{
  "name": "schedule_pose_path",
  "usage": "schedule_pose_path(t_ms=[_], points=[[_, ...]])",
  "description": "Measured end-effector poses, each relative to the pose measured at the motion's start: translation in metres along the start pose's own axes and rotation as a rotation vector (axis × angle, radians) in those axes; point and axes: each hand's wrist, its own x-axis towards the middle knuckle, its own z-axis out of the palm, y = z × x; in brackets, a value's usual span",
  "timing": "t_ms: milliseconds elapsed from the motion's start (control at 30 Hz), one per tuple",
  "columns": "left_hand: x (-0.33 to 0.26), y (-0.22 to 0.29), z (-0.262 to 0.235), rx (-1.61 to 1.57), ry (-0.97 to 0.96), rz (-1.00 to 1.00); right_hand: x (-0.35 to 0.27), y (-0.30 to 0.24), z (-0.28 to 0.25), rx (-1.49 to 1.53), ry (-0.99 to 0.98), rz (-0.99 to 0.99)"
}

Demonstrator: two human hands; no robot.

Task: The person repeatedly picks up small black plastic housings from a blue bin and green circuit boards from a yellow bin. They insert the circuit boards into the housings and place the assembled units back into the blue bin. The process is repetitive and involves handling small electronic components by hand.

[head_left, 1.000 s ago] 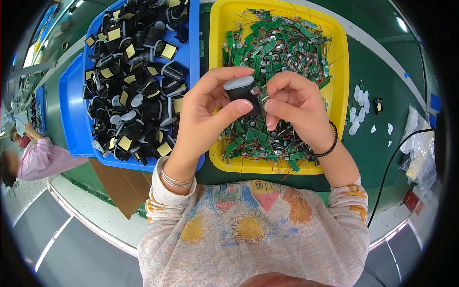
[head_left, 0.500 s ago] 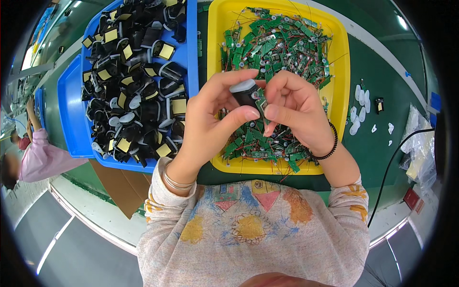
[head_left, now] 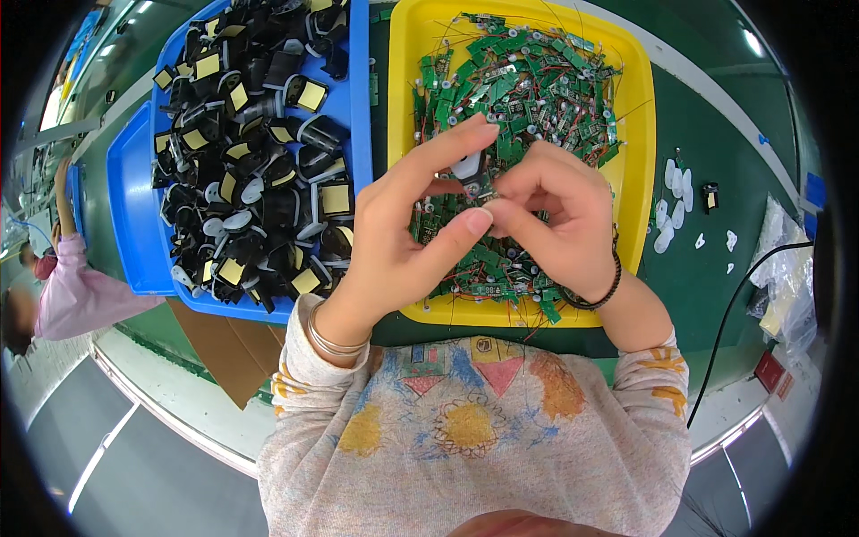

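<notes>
Above the yellow tray (head_left: 403, 125), my left hand (head_left: 394, 224) curls around a small black plastic casing with a pale cap (head_left: 466, 167). Its index finger arches over the far side, and its thumb lies near the casing's lower end. My right hand (head_left: 559, 210) is closed, thumb against fingers, pinching a small green circuit board (head_left: 483, 190) at the casing's side. Fingers hide most of both parts. A heap of similar green boards with thin wires (head_left: 537, 98) fills the yellow tray below.
On the left, a blue tray (head_left: 360, 107) holds many black casings with pale caps and cream pads (head_left: 313, 95). White oval pieces (head_left: 677, 210) and a small black part (head_left: 710, 197) lie at right, near clear plastic bags (head_left: 787, 277) and a black cable (head_left: 716, 336). Another person (head_left: 80, 291) is far left.
The casing has been tilted, so its cap now faces up toward me. My left index finger has lifted and straightened, and the right hand has turned slightly, still pinching the board.
</notes>
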Motion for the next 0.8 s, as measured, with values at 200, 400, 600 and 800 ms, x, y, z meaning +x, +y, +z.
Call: schedule_pose_path(t_ms=[200, 400, 600, 800], points=[[-0.003, -0.007, -0.002, -0.080, -0.002, 0.032, 0.002, -0.004, -0.001, -0.482, 0.010, -0.312], [-0.004, -0.002, -0.001, -0.025, 0.018, -0.032, 0.002, -0.006, 0.000, -0.370, -0.011, -0.232], [0.000, 0.001, -0.006, 0.234, 0.014, 0.051, 0.003, 0.001, -0.005, -0.140, -0.085, -0.078], [0.001, 0.003, -0.011, 0.256, 0.075, 0.111, 0.005, 0.004, -0.003, 0.072, -0.155, 0.071]])
